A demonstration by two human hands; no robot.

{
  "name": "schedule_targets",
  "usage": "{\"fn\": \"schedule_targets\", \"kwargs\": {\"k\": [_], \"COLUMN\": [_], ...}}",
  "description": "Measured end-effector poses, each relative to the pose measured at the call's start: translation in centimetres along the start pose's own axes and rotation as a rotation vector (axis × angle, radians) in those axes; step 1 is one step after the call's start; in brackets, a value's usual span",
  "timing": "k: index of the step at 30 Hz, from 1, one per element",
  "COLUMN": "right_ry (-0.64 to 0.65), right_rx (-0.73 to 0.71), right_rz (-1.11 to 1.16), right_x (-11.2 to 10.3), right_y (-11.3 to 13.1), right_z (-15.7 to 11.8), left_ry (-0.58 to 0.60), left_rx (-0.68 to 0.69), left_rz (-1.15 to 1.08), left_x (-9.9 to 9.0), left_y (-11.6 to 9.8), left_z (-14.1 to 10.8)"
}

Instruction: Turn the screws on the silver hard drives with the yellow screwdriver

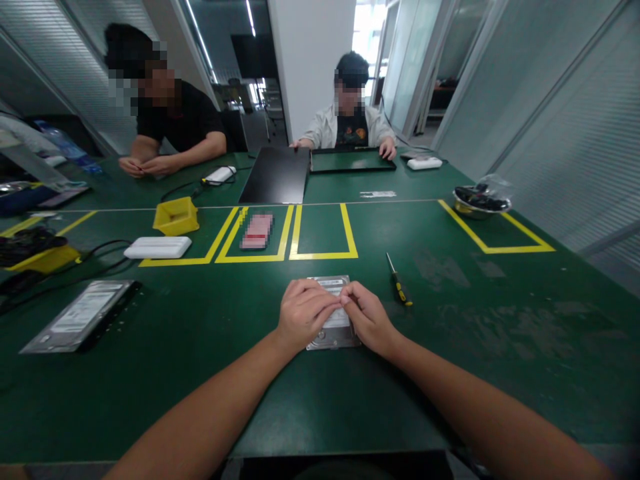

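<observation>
A silver hard drive (334, 339) with a white label lies flat on the green table, partly covered by both hands. My left hand (306, 308) is over its left side, fingers pressed together and pointing right. My right hand (367, 315) is at its right side, thumb and fingers closed in a pinch. The fingertips of both hands meet above the label. Whatever they hold, if anything, is too small or hidden to name. Right of the drive lies a screwdriver (399, 285) with a black and yellow handle.
A larger hard drive (80, 313) lies at the left, small bits beside it. Farther back are a white power strip (158, 247), a yellow bin (176, 217), a pink-red object (257, 231) and a metal bowl (481, 201) of dark parts. Two people sit across the table, one handling flat panels (276, 175).
</observation>
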State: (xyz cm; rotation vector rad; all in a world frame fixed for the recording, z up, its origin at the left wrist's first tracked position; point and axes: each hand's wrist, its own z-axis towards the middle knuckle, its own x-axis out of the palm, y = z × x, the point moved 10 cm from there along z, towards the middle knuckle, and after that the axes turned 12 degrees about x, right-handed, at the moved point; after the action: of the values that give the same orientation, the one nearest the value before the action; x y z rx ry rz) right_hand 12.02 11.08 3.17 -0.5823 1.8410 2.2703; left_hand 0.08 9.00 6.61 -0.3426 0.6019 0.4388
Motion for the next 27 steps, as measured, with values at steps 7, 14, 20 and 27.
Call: {"fn": "schedule_targets", "kwargs": {"k": [7, 14, 20, 27], "right_ry": [-0.032, -0.04, 0.048, 0.207], "right_rx": [0.019, -0.097, -0.282, -0.502], "right_rz": [0.0, -0.103, -0.243, -0.544], "right_x": [0.0, 0.0, 0.7, 3.5], "right_y": [-0.2, 0.7, 2.6, 3.4], "right_z": [-0.2, -0.6, -1.5, -3.3], "left_ry": [0.058, 0.009, -0.069, -0.163], "left_rx": [0.016, 0.028, -0.263, -0.648], "left_rz": [0.052, 0.044, -0.089, -0.37], "left_x": [0.3, 0.0, -0.5, 0.9], "left_y": [0.1, -0.2, 2.9, 8.1], "left_z": [-0.3, -0.1, -0.9, -3.7]}}
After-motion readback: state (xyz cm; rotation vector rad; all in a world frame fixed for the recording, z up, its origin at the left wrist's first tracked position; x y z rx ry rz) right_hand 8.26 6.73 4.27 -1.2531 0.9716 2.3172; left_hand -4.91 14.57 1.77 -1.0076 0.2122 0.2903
